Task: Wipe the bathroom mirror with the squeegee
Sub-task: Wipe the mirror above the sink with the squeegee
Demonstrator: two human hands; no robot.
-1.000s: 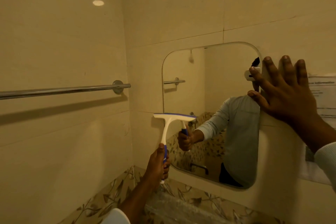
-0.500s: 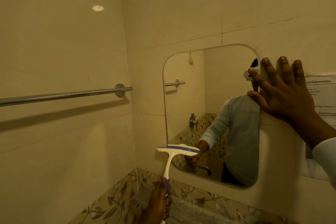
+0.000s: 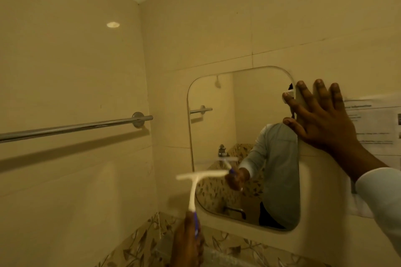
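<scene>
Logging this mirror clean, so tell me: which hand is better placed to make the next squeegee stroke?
Left. The left hand holds the squeegee, its blade by the lower left edge of the mirror. The right hand lies flat with fingers spread across the mirror's right edge and the wall, holding nothing.

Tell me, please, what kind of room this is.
Most likely a bathroom: beige tiled walls, a rounded mirror fixed to the wall, a chrome towel bar on the left wall, and a tap seen in the reflection.
</scene>
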